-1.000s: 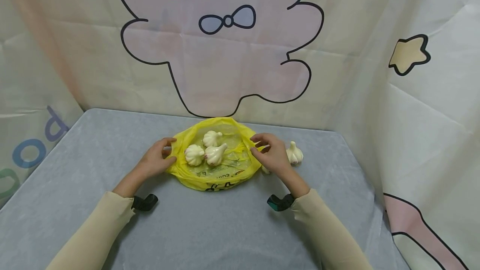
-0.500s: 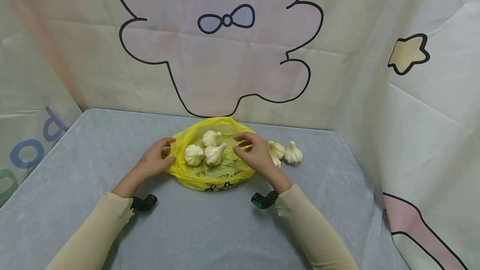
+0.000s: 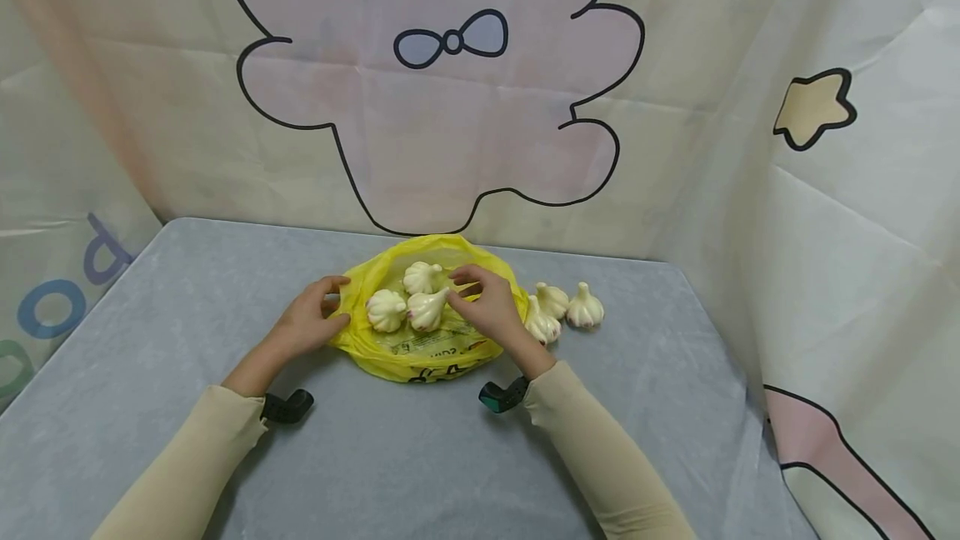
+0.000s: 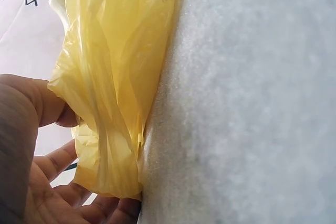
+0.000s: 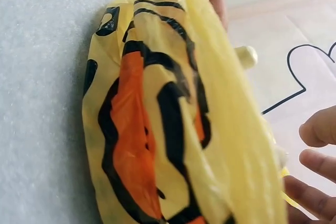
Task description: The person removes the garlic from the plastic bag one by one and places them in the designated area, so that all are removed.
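Note:
A yellow plastic bag (image 3: 382, 361) lies with its mouth open on the grey-covered table. Three garlic bulbs (image 3: 387, 312) rest inside it. My left hand (image 3: 306, 317) holds the bag's left edge; in the left wrist view the thumb (image 4: 52, 103) and fingers lie about the gathered plastic (image 4: 110, 145), and part of the fingertips is hidden. Over the right part of the bag mouth is my right hand (image 3: 489, 305), its fingers loosely bent, close to the nearest bulb. The right wrist view shows its thumb (image 5: 317, 127) and fingers apart, with nothing between them.
Outside the bag, just right of it, three more garlic bulbs (image 3: 585, 307) sit close together on the table (image 3: 420, 465). A printed curtain (image 3: 705, 148) hangs behind the table and along its sides.
My right hand has moved left from the bag's right edge to over its mouth, uncovering the bulbs on the right. The left hand stays at the bag's left edge.

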The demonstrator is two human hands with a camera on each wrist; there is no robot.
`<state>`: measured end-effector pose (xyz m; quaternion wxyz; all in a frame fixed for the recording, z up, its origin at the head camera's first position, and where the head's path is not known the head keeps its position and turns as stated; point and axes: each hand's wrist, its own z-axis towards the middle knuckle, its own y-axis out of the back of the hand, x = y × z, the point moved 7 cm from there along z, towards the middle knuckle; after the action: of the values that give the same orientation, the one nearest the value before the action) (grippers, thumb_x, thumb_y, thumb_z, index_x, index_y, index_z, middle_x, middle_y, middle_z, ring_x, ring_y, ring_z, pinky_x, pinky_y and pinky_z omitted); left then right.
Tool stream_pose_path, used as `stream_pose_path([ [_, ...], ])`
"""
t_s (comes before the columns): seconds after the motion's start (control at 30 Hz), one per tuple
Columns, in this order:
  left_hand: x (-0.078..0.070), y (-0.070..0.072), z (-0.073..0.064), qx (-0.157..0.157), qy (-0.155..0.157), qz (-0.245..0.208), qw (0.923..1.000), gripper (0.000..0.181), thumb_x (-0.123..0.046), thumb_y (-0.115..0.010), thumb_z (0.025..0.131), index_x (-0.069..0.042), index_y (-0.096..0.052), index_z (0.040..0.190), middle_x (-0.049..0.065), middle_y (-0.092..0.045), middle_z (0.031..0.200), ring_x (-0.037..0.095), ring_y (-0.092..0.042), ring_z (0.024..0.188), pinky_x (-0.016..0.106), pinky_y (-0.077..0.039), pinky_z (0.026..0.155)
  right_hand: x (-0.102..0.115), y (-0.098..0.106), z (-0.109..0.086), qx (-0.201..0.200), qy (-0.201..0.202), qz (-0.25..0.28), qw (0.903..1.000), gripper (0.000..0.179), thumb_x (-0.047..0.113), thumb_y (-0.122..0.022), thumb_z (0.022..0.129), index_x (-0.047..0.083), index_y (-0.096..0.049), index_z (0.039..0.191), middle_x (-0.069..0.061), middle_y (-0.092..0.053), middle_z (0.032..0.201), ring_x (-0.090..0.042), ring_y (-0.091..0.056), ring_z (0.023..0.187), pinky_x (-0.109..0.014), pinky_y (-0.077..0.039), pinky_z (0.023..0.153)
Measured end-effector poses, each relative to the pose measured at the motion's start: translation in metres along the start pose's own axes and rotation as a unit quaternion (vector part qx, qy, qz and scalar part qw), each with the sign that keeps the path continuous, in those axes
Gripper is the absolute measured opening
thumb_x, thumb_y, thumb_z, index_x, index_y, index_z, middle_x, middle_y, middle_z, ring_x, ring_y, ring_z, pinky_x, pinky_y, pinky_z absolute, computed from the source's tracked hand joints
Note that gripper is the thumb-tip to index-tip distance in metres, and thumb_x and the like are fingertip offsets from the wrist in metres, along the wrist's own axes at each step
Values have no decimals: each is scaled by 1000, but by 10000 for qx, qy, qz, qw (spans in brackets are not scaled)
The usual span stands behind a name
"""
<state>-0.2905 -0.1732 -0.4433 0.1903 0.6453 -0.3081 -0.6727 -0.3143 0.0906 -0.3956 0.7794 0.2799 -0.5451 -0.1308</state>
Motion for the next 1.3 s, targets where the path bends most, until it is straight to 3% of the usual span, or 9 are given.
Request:
stream_pose_path([
  [0.6, 1, -1, 0, 13, 34, -40, 10000, 59, -16, -56, 91, -3, -34, 145, 27, -40, 141, 47, -50, 123, 54, -48, 94, -9, -16, 6, 14, -113, -180, 9998, 23, 14, -63, 87, 9, -68, 108, -10, -69, 104, -24, -69, 83, -27, -56, 66],
  [1.3, -1, 0, -1, -12, 23, 10, 10000, 59, -16, -56, 91, -3, -35, 144, 28, -41, 140, 47, -50, 122, 55, -47, 96, -5, -15, 6, -15, -94, -64, 9999, 19, 15, -65, 86, 7, -69, 103, -7, -70, 95, -22, -68, 81, -27, -56, 69],
])
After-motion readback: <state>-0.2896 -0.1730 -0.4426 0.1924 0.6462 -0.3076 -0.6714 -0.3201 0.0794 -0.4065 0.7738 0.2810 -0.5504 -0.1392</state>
